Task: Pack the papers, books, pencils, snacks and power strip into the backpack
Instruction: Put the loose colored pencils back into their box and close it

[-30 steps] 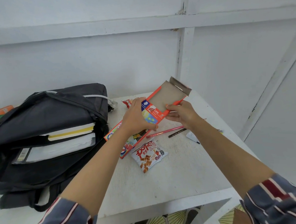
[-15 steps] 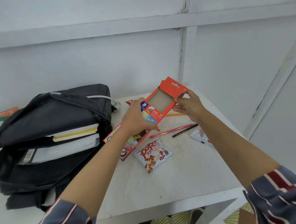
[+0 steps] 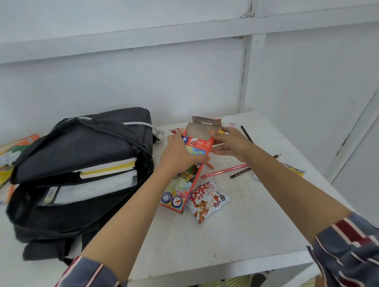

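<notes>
An orange pencil box is held above the white table, its top flap open. My left hand grips the box from the left. My right hand touches its right edge with thumb and fingers near the opening. The black backpack lies open on the left with books and papers inside. A white cable runs along its top. On the table lie a pink pencil, a dark pencil, a second pencil pack and a snack bag.
Another dark pencil lies at the back right, with small wrappers near the right edge. Orange and yellow items sit at the far left behind the backpack. White walls enclose the table at the back and right.
The pencil box has tipped back so its open mouth faces me. My right hand shifted from the flap to the box's right edge. The view moved back slightly.
</notes>
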